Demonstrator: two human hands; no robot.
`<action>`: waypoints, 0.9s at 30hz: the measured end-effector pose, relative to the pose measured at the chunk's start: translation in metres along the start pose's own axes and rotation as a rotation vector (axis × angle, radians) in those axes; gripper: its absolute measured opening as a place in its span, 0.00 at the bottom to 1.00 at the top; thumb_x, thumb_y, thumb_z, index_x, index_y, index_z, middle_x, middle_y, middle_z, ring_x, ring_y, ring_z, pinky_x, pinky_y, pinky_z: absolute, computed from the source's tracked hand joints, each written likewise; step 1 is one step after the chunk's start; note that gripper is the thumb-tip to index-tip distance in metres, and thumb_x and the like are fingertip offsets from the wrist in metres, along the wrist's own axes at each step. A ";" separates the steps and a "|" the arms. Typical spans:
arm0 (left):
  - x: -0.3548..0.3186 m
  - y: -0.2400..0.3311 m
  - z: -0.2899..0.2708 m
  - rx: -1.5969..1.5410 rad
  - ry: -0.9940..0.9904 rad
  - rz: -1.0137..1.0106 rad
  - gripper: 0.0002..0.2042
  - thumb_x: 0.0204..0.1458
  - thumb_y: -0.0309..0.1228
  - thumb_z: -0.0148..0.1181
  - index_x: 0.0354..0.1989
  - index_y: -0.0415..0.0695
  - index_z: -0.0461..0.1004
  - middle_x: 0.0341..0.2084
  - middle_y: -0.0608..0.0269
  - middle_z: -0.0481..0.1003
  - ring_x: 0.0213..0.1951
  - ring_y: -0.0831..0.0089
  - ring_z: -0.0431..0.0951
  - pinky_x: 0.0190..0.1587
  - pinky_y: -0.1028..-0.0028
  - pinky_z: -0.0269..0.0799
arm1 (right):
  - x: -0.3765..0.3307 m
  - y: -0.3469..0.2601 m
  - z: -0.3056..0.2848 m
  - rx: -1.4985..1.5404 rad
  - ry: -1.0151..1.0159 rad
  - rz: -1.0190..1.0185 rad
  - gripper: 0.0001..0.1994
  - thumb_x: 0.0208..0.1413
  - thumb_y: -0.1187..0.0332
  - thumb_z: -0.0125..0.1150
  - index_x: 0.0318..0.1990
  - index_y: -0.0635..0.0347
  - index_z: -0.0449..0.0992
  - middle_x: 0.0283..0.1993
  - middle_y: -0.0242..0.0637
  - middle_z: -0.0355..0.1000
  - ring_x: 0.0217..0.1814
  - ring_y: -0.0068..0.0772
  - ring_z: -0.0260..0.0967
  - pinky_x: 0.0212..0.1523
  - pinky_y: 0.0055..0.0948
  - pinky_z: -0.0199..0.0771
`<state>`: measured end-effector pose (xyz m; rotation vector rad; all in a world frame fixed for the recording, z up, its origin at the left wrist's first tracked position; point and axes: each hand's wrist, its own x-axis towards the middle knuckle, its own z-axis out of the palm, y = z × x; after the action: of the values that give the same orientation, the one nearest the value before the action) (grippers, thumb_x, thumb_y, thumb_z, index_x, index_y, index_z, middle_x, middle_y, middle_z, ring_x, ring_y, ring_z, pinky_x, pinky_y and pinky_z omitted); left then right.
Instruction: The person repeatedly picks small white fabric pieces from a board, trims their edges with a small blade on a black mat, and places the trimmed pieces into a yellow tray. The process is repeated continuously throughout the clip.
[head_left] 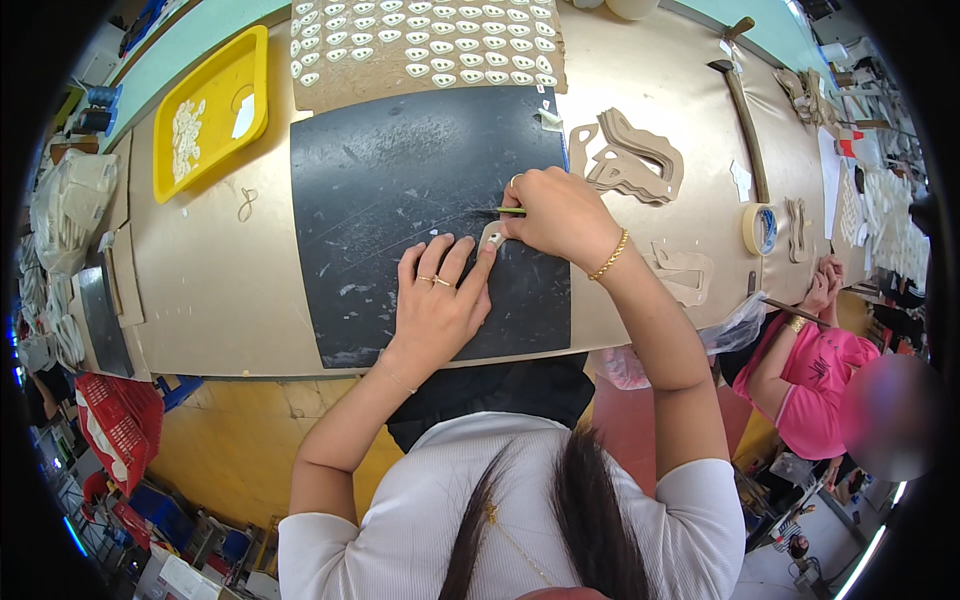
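Note:
A small cream piece with a dark hole (495, 238) lies on the black mat (400, 290), by the edge of a beige loop-like part. My left hand (437, 300) rests on the mat with its fingers stretched apart, the index fingertip pressing on the small piece. In my right hand (555, 215) is a thin brush (512, 210) with a green handle, its dark bristles pointing left. The right fingertips are bent down close to the small piece and partly hide it.
Beyond the mat, a brown board (385, 70) carries rows of cream pieces. A yellow tray (258, 100) stands left, stacked beige cutouts (640, 160) right. Farther right are a hammer (745, 130), a tape roll (758, 230) and a co-worker in pink (810, 370).

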<state>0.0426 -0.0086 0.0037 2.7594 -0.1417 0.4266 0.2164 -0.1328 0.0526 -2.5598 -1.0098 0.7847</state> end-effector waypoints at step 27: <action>0.002 0.011 0.004 0.080 0.046 -0.039 0.24 0.45 0.26 0.64 0.55 0.41 0.76 0.48 0.59 0.72 0.55 0.61 0.71 0.56 0.58 0.63 | -0.006 0.003 0.012 0.096 0.130 0.018 0.15 0.45 0.59 0.77 0.35 0.58 0.81 0.39 0.40 0.76 0.44 0.46 0.78 0.43 0.41 0.77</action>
<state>0.0435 -0.0209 0.0039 2.8234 -0.0607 0.4950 0.2077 -0.1387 0.0439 -2.5043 -0.8889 0.6455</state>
